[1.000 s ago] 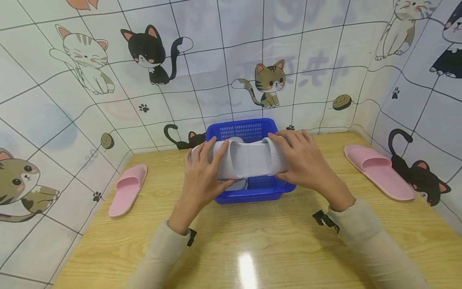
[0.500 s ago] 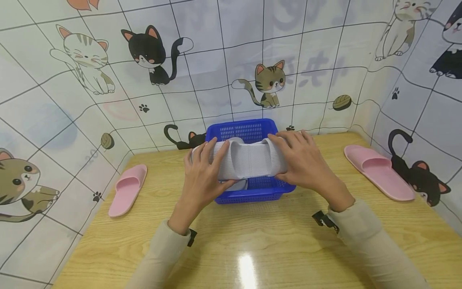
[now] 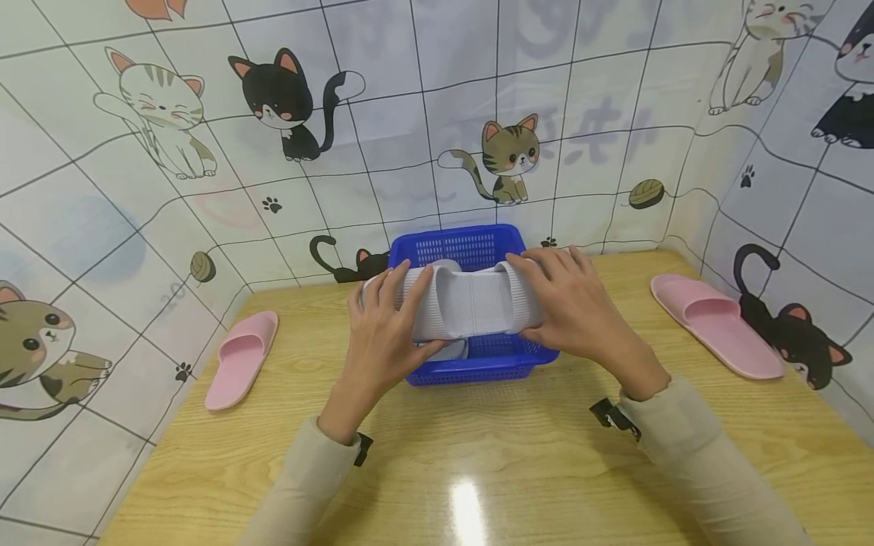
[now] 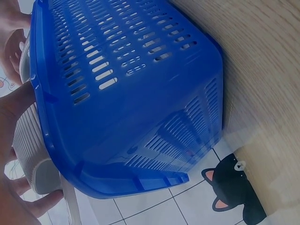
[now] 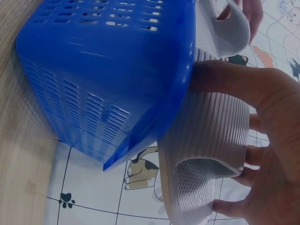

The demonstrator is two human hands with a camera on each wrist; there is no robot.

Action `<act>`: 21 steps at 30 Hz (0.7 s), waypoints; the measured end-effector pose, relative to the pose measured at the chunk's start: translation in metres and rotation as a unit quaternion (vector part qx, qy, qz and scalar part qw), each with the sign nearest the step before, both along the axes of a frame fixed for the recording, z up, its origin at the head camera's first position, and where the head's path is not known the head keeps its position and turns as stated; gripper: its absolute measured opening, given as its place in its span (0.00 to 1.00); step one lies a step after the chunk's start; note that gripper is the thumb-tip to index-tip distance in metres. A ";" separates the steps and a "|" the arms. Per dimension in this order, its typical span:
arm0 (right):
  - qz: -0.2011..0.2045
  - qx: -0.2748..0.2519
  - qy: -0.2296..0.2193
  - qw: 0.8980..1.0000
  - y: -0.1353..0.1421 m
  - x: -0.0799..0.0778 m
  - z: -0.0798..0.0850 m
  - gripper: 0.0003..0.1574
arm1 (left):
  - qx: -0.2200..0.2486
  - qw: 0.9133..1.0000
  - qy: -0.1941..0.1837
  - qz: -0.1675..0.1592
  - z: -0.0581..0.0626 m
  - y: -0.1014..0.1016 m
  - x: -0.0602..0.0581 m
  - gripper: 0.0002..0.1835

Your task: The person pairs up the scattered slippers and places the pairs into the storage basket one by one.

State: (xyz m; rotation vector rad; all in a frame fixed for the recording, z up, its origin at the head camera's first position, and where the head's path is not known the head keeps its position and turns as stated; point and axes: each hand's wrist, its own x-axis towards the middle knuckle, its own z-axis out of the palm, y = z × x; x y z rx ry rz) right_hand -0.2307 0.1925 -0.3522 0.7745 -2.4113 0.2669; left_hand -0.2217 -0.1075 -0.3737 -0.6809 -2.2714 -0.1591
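Note:
Two grey-white slippers lie end to end over the blue plastic basket (image 3: 478, 367), a thin seam between them and their ribbed straps facing each other. My left hand (image 3: 382, 322) grips the left slipper (image 3: 425, 315) around its strap, fingers over the top and thumb on the near side. On the other side, my right hand (image 3: 570, 303) holds the right slipper (image 3: 522, 299) the same way. The right wrist view shows this slipper (image 5: 211, 133) beside the basket rim, thumb across its strap. Another grey-white piece (image 3: 451, 350) shows inside the basket, mostly hidden beneath the slippers.
On the wooden table (image 3: 410, 455), a pink slipper (image 3: 243, 356) lies at the left and another pink slipper (image 3: 717, 326) at the right. Behind the basket rises a wall covering (image 3: 396, 182) printed with cats, with side panels at both ends.

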 end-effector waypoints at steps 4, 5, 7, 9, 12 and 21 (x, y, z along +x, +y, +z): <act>0.001 -0.001 -0.001 1.000 0.000 0.000 0.000 0.72 | 0.004 1.000 0.000 -0.001 0.000 0.000 0.000 0.62; 0.000 -0.001 -0.001 1.000 0.000 0.000 0.000 0.72 | 0.004 1.000 0.000 -0.001 0.000 0.000 0.000 0.62; 0.000 0.000 -0.003 1.000 0.000 0.000 0.000 0.72 | 0.005 1.000 0.001 -0.001 0.000 0.000 0.000 0.62; -0.001 0.001 -0.004 1.000 -0.001 0.000 0.000 0.72 | 0.006 1.000 0.002 -0.001 0.000 0.000 0.000 0.62; -0.001 0.001 -0.004 1.000 -0.001 0.001 0.001 0.72 | 0.008 1.000 0.001 -0.002 0.000 -0.001 -0.001 0.62; 0.000 0.000 -0.007 1.000 -0.001 0.001 0.000 0.71 | 0.014 1.000 -0.008 -0.010 -0.002 0.000 -0.002 0.62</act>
